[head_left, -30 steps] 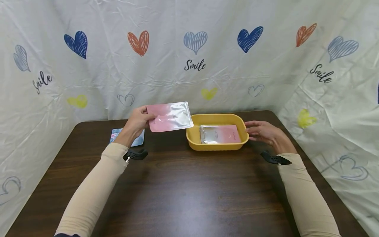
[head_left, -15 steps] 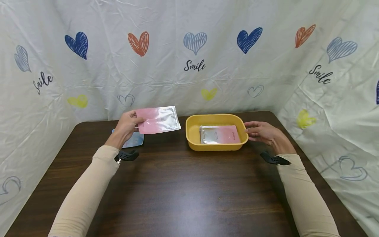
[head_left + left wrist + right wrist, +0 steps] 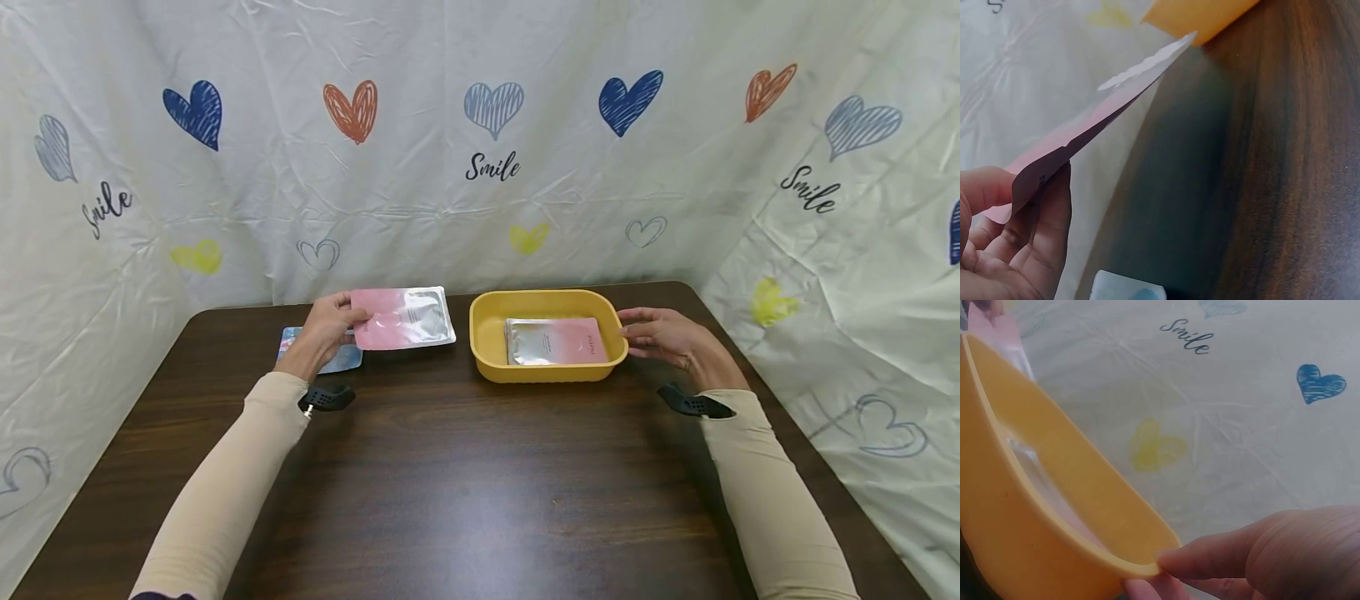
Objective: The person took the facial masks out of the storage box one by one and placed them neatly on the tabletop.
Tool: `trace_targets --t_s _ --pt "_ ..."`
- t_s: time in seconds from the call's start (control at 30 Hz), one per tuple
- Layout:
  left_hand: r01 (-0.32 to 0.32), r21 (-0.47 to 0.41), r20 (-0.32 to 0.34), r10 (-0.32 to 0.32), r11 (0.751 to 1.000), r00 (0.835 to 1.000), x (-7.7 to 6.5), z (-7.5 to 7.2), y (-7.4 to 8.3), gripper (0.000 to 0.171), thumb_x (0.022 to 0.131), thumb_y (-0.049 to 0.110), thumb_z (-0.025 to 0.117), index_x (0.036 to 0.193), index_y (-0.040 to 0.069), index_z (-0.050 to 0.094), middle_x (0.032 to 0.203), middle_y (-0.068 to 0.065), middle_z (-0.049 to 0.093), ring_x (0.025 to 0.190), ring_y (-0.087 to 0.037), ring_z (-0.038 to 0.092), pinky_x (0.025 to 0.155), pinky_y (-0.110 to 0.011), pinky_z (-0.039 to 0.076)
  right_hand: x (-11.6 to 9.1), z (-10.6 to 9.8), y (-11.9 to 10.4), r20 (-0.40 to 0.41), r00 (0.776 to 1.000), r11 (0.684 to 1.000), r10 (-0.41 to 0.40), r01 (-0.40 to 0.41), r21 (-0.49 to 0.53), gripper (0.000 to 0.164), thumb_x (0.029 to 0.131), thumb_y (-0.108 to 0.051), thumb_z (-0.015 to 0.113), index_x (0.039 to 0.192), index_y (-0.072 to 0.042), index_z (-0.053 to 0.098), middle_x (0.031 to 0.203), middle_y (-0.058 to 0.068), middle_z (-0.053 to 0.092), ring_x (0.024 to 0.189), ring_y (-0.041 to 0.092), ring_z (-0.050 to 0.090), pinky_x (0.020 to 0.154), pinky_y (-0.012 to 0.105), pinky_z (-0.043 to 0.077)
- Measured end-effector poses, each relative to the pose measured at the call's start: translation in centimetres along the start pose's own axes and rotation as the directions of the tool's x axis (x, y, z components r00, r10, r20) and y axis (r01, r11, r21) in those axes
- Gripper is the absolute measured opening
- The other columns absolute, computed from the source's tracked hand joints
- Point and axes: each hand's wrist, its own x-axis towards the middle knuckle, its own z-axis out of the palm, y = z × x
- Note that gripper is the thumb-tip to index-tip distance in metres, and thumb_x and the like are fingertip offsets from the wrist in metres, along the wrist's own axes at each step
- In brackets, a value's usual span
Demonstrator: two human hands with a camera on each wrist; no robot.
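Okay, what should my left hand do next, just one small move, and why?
Probably lower the pink packet onto the table beside the blue packet: your left hand pinches it above the table, and over the last second it has moved away from the yellow tray, whose rim your right hand grips.

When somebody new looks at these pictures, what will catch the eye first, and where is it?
Probably the bright yellow tray near the far edge of the table, with a pink-and-silver packet inside and the right hand touching its right end. Next, a similar packet, held by the left hand to the left of the tray. Behind them, colourful hearts stand out on the white cloth.
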Motion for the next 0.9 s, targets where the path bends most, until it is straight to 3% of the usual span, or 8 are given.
trace_targets --t_s 0.17,0.57,0.9 --pt "0.017 0.029 -0.004 -0.017 0.999 1.000 0.2 0.5 -0.5 0.043 0.098 0.008 0.065 0.138 0.001 0.053 0.114 -0.010 0.064 0.089 -0.018 0.066 0.073 -0.033 0.062 0.0 0.1 0.0 -0.014 1.000 1.000 0.011 -0.011 -0.002 0.062 0.101 -0.011 0.063 0.155 -0.001 0.034 0.120 0.004 0.063 0.098 0.015 0.064 0.088 0.028 0.059" --pt "0.028 0.051 0.004 -0.028 0.998 1.000 1.0 1.2 -1.5 0.040 0.097 0.009 0.066 0.135 0.000 0.055 0.116 -0.012 0.064 0.092 -0.019 0.065 0.073 -0.033 0.062 0.1 0.0 0.2 -0.007 1.000 1.000 0.007 -0.007 0.007 0.062 0.101 -0.012 0.063 0.155 0.000 0.034 0.113 -0.001 0.066 0.095 0.012 0.066 0.087 0.027 0.059" --pt "0.058 0.102 0.027 -0.061 0.993 0.998 1.0 1.2 -1.4 0.046 0.101 0.013 0.060 0.145 0.002 0.051 0.131 -0.017 0.056 0.104 -0.024 0.059 0.074 -0.030 0.061 0.2 0.0 0.1 -0.011 1.000 1.000 0.019 -0.019 0.007 0.063 0.101 -0.013 0.063 0.155 -0.001 0.034 0.120 0.002 0.064 0.096 0.012 0.066 0.088 0.028 0.059"
